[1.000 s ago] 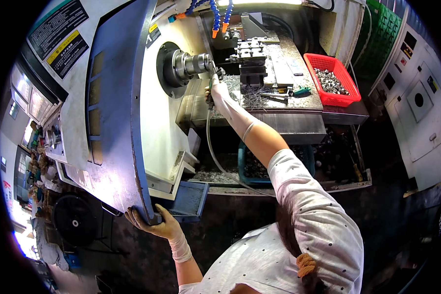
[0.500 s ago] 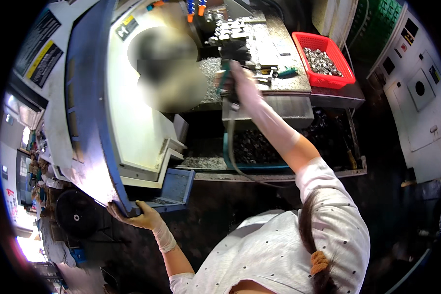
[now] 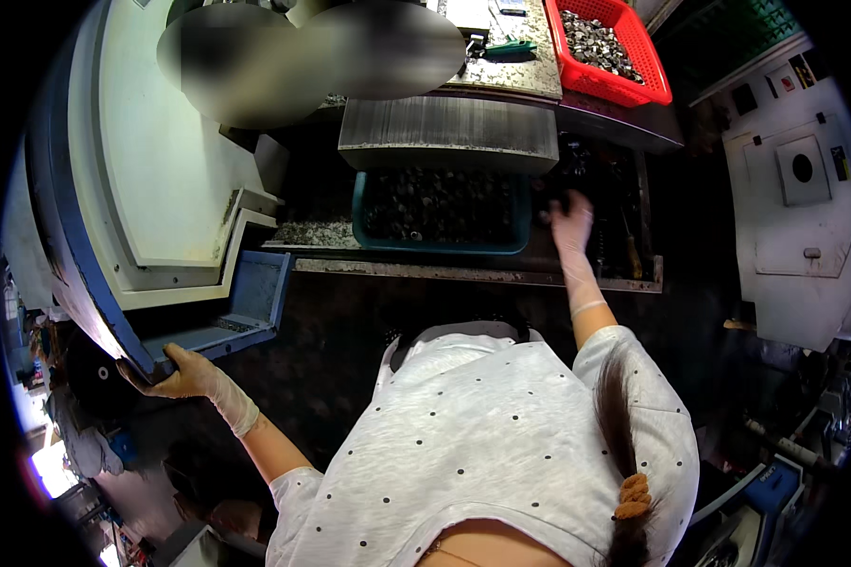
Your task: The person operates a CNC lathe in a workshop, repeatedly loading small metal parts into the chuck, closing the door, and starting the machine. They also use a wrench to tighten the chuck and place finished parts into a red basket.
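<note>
My left hand point(image 3: 187, 373), in a thin pale glove, is wrapped round the lower corner of the blue-edged machine door point(image 3: 57, 203). Also gloved, my right hand point(image 3: 573, 225) reaches over the dark tray area point(image 3: 600, 180) right of a teal basin point(image 3: 440, 248). Its fingers are blurred against the dark, so whether they hold anything is unclear. Small dark metal parts point(image 3: 435, 203) fill the basin, which stands partly below a grey metal ledge point(image 3: 449, 128).
A red basket point(image 3: 624, 90) of small shiny parts stands on the worktop at upper right, near a green-handled tool point(image 3: 511, 47). A yellow-handled tool point(image 3: 633, 260) leans in the tray. A blue bin-like ledge point(image 3: 255, 288) juts below the door. White cabinet point(image 3: 794, 198) at right.
My right hand has come down from the worktop to the dark tray, without the dark, hose-fed tool it held. My left hand stays on the door. The view has tilted down.
</note>
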`<action>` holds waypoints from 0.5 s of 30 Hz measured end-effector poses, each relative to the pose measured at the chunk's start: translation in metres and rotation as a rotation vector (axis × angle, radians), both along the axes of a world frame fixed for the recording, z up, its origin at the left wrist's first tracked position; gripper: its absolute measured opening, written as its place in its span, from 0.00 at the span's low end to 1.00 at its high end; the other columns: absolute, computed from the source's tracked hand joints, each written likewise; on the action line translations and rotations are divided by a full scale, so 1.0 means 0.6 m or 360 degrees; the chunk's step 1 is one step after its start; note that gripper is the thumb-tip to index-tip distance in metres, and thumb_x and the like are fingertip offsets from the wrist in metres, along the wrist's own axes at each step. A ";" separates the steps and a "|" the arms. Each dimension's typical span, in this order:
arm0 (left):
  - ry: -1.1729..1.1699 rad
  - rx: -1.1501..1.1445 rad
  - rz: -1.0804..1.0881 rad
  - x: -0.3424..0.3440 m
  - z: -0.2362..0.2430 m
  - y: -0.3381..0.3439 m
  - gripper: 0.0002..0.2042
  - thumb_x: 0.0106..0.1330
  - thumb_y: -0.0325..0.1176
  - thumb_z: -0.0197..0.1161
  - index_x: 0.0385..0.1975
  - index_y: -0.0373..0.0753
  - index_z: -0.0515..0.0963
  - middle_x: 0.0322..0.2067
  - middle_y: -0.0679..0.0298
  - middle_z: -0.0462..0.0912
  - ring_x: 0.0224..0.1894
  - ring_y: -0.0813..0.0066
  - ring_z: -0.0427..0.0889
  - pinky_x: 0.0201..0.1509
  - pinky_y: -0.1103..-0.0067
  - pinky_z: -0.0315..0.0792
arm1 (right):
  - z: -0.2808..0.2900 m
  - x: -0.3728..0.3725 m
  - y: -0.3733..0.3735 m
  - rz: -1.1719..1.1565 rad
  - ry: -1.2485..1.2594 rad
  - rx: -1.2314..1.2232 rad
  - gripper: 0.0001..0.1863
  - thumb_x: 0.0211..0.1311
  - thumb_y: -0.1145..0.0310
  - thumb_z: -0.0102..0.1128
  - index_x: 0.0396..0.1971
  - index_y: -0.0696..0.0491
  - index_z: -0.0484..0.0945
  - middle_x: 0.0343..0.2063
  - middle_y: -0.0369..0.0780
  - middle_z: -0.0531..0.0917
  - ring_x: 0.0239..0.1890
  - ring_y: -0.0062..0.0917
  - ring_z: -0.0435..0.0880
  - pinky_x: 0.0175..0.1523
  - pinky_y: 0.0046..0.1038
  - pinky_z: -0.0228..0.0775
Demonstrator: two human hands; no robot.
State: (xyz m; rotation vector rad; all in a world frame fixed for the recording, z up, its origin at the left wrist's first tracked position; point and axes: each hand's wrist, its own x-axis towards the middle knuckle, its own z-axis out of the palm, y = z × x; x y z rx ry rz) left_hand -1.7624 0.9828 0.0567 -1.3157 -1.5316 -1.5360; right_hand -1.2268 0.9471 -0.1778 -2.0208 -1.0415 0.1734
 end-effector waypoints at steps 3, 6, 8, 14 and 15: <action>-0.0127 0.0013 -0.0071 0.007 -0.004 0.005 0.29 0.42 0.20 0.54 0.49 0.30 0.55 0.48 0.49 0.61 0.51 0.58 0.63 0.55 0.68 0.58 | 0.025 -0.111 0.099 0.0866 -0.0220 -0.0705 0.15 0.40 0.62 0.57 0.31 0.52 0.75 0.33 0.43 0.76 0.38 0.36 0.74 0.41 0.32 0.66; -0.0107 -0.0076 0.0028 0.031 0.013 0.006 0.29 0.41 0.18 0.51 0.49 0.29 0.55 0.49 0.48 0.60 0.51 0.58 0.63 0.55 0.67 0.57 | 0.002 -0.183 0.170 0.1178 -0.0769 -0.0367 0.12 0.41 0.62 0.57 0.28 0.49 0.76 0.31 0.41 0.77 0.35 0.36 0.75 0.37 0.33 0.66; -0.0041 -0.0015 -0.0065 0.036 0.013 0.013 0.29 0.41 0.17 0.50 0.49 0.29 0.54 0.49 0.49 0.60 0.51 0.57 0.63 0.55 0.67 0.57 | -0.018 -0.221 0.210 0.1220 -0.0173 -0.1024 0.12 0.41 0.62 0.57 0.27 0.50 0.76 0.30 0.41 0.77 0.35 0.37 0.75 0.37 0.35 0.67; -0.0178 -0.0101 0.0008 0.043 0.013 0.006 0.29 0.42 0.16 0.48 0.50 0.30 0.53 0.49 0.50 0.58 0.51 0.58 0.62 0.55 0.66 0.56 | -0.057 -0.252 0.200 0.1029 -0.0339 -0.0999 0.11 0.43 0.61 0.54 0.26 0.51 0.75 0.27 0.43 0.77 0.36 0.35 0.75 0.38 0.34 0.68; -0.0196 -0.0092 0.0012 0.040 0.015 0.006 0.29 0.42 0.16 0.47 0.51 0.30 0.53 0.50 0.50 0.58 0.51 0.59 0.62 0.55 0.66 0.56 | -0.046 -0.249 0.203 0.1002 -0.0043 -0.0896 0.11 0.42 0.61 0.54 0.26 0.51 0.75 0.27 0.43 0.77 0.32 0.37 0.76 0.37 0.33 0.69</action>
